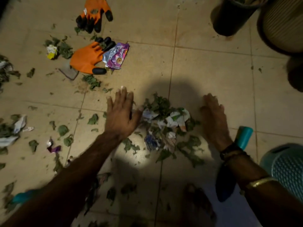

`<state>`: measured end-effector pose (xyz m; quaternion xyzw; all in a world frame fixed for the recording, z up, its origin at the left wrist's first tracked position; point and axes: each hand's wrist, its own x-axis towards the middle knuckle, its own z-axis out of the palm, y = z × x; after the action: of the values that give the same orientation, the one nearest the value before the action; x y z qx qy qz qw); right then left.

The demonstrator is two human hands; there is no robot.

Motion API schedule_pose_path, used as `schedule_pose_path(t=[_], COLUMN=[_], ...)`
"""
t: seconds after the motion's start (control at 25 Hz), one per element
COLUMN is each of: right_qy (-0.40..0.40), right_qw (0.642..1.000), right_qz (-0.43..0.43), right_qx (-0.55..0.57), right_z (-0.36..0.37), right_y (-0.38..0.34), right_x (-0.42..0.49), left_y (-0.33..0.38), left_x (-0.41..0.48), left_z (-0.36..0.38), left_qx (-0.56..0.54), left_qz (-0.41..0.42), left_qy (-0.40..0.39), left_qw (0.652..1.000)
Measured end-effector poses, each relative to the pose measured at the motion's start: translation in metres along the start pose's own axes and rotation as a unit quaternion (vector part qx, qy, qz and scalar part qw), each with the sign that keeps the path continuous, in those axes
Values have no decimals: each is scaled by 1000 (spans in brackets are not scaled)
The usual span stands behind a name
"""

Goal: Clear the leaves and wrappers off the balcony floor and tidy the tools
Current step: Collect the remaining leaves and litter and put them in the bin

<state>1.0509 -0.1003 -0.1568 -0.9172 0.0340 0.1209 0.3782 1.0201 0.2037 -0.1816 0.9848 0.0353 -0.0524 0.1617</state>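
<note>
A tiled balcony floor [205,68], seen from above in dim light. A pile of leaves and crumpled wrappers [164,122] lies at the centre. The left hand [121,112] lies palm down just left of the pile, fingers [123,94] straight and spread, gripping nothing. The right hand [213,115] lies just right of the pile, fingers extended and holding nothing. More leaves are scattered to the left. Two orange gloves [88,59] and a purple wrapper [116,56] lie at upper left. A teal basket [287,169] stands at lower right, dark pots [232,17] at upper right.
</note>
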Motion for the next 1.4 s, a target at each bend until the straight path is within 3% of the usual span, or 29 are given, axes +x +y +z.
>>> schedule_pose_path(t=[0.08,0.16,0.24,0.32,0.44,0.52,0.6,0.68,0.8,0.88,0.96,1.04,1.16,1.4], right_qy=[-79,-103,-11,87,90,64,12,10,47,-19,-101,-126,-103,-22], right_qw=[995,986,986,993,996,997,976,951,981,999,987,980,976,995], right_qz=[-58,-57,-24,-12,22,25,47,34,24,33,37,38,13,-28], right_qx=[5,115,162,80,-7,37,212,308,189,-5,-118,-150,-192,-90], right_z=[26,39,33,31,62,86,93,82,40,18,19,33,54,63], right_y=[-6,-24,-25,-3,15,-6,-38,-54,-42,-33,-33,-43,-49,-47], right_x=[-24,-50,-66,-92,-129,-130,-117,-105,-76,-67,-73,-90,-96,-62], left_y=[27,50,57,58,71,85,102,105,72,45,32,33,40,33], left_x=[-25,-40,-51,-79,-113,-105,-88,-81,-57,-30,2,29,40,10], left_z=[19,21,15,16,37,48,50,46,33,25,20,17,22,17], left_qx=[-41,-146,-221,-196,-99,-138,-262,-356,-331,-272,-225,-172,-126,-161], left_qz=[73,91,12,-82,-167,-166,-100,-39,-34,-11,53,150,274,321], left_qy=[-28,-22,46,100,75,67,83,104,148,117,54,1,-47,15], left_qw=[996,985,974,972,978,974,956,928,931,955,971,974,952,933])
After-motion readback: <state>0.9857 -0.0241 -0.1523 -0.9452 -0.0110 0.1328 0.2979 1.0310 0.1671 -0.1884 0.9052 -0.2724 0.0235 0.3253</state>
